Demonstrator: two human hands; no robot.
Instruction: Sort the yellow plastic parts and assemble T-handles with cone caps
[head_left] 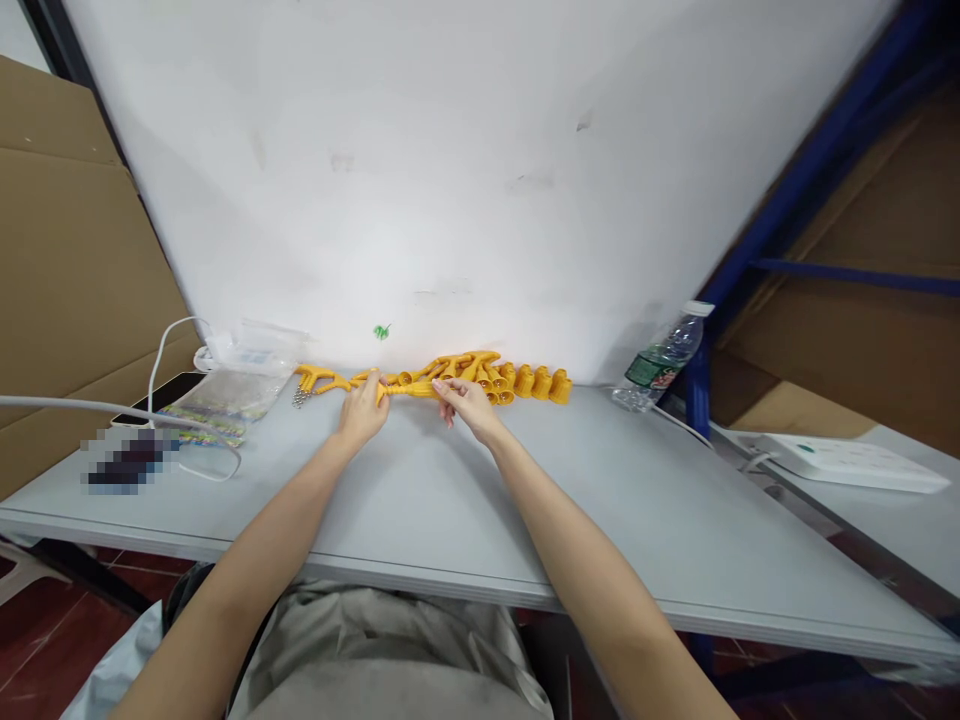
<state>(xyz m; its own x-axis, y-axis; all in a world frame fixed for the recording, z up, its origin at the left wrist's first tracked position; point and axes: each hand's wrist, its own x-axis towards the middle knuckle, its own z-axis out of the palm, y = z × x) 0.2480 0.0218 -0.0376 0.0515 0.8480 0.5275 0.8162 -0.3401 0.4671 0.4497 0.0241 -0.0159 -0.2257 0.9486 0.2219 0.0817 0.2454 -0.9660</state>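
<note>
A heap of yellow plastic parts (480, 376) lies along the far edge of the grey table (420, 500), against the white wall. Some of the parts are Y-shaped and some are short cylinders (541, 383). My left hand (363, 408) and my right hand (466, 402) both reach into the heap. Each hand has its fingers closed on a long yellow piece (409, 388) that spans between them. One more yellow Y-shaped piece (315, 378) with a small metal chain lies to the left of my left hand.
Clear plastic bags (240, 385) of small parts lie at the far left, with a phone (161, 396) and white cables (161, 350) beside them. A water bottle (664, 355) leans at the far right. A white power strip (847, 462) sits on the neighbouring table. Cardboard stands on both sides.
</note>
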